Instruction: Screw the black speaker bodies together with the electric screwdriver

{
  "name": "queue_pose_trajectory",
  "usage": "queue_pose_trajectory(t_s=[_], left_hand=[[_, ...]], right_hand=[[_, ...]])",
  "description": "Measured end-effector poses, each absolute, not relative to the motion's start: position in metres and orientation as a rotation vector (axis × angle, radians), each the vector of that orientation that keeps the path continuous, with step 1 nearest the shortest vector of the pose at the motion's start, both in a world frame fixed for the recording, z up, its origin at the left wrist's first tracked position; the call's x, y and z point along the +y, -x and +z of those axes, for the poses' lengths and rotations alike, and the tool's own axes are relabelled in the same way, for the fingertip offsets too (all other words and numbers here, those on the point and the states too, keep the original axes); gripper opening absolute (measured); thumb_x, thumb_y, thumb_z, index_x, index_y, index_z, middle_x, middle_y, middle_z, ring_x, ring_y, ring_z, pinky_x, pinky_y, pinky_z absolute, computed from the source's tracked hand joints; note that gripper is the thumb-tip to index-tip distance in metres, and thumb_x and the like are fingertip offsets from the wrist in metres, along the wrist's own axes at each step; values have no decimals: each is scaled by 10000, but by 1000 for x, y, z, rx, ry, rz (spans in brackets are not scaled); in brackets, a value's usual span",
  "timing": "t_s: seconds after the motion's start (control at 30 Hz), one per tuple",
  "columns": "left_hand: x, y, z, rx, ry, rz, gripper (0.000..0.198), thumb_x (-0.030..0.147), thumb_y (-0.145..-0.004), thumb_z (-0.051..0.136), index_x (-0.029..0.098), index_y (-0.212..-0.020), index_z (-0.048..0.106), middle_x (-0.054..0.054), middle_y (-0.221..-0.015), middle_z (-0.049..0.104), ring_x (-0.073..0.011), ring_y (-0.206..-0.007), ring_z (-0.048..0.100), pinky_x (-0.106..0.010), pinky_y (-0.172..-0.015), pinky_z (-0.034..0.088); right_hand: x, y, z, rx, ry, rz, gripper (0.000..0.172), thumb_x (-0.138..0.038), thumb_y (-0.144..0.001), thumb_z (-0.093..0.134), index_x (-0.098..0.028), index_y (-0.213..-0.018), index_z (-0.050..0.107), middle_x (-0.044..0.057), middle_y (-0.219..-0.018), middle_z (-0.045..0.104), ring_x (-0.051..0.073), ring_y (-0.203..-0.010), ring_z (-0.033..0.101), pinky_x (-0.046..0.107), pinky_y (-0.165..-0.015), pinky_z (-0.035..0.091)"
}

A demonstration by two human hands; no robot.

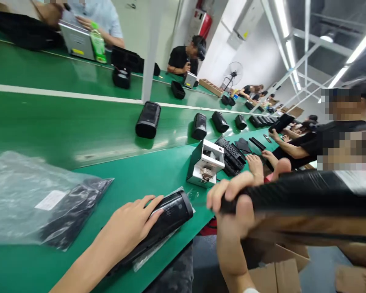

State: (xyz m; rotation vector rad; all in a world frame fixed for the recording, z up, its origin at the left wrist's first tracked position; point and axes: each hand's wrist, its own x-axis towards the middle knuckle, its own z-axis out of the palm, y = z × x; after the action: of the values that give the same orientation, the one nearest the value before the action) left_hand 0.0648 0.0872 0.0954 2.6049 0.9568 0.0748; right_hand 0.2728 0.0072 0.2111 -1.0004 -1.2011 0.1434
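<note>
My left hand [131, 221] lies over a black speaker [173, 209] with a perforated face, its thumb and fingers curled on the casing. The speaker lies tilted on clear plastic film [154, 252] near the front edge of the green table. My right hand [233, 199], raised at the right, has its fingers wrapped round the end of a long black object [295, 195]. Motion blurs this object; a shiny, film-like patch shows on its upper side, and its kind is unclear. Beyond the hands stands a white and black boxy fixture [205, 162] with a metal part in its opening.
A clear plastic bag [45, 199] with a label lies on the left. Black perforated parts [230, 154] sit behind the fixture. Several black speakers, one nearest [148, 120], line the green conveyor. Co-workers sit along both sides; a person [320, 138] works close on the right. Cardboard boxes [276, 276] stand below.
</note>
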Motion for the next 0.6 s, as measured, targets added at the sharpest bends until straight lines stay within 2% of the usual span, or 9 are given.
queue_pose_trajectory(t_s=[0.03, 0.1, 0.17, 0.27, 0.4, 0.6], left_hand=[[88, -64, 91, 958, -2611, 68, 556, 419, -1208, 390, 336, -1697, 640, -77, -1655, 725, -327, -1189, 856, -431, -971, 681], [88, -63, 81, 937, -2635, 90, 595, 424, -1204, 337, 328, -1708, 637, -80, -1664, 719, -344, -1193, 856, -462, -983, 689], [89, -62, 72, 938, -2650, 140, 627, 429, -1198, 291, 323, -1701, 649, -86, -1647, 730, -361, -1192, 856, -500, -1001, 694], [89, -61, 65, 950, -2639, 187, 656, 463, -1193, 258, 324, -1682, 673, -81, -1634, 740, -374, -1198, 855, -525, -1008, 701], [89, -61, 68, 970, -2621, 150, 688, 495, -1191, 228, 313, -1704, 649, -76, -1653, 726, -385, -1237, 846, -540, -1020, 706], [90, -62, 73, 943, -2597, 154, 677, 478, -1181, 247, 316, -1675, 681, -84, -1626, 746, -382, -1245, 844, -549, -1068, 692]], right_hand=[[21, -295, 219, -1133, 973, 36, 384, -536, -1130, 668, -287, -876, 522, -120, -557, 487, 109, -358, 488, 224, -376, 430], [48, -338, 224, -1049, 1026, -88, 342, -481, -1067, 775, -292, -945, 517, -137, -585, 540, 105, -385, 524, 226, -426, 483], [71, -371, 216, -1006, 1055, -126, 397, -488, -1008, 824, -317, -1056, 469, -144, -687, 613, 105, -392, 548, 234, -416, 485], [90, -397, 191, -993, 1115, -131, 487, -548, -974, 822, -333, -1150, 423, -143, -753, 633, 105, -384, 549, 244, -399, 467], [87, -397, 171, -1005, 1155, -98, 519, -592, -936, 849, -322, -1105, 439, -139, -744, 636, 95, -363, 528, 238, -375, 444], [69, -385, 196, -1000, 1085, -148, 410, -554, -1020, 782, -312, -1073, 455, -143, -703, 569, 92, -400, 537, 240, -430, 487]])
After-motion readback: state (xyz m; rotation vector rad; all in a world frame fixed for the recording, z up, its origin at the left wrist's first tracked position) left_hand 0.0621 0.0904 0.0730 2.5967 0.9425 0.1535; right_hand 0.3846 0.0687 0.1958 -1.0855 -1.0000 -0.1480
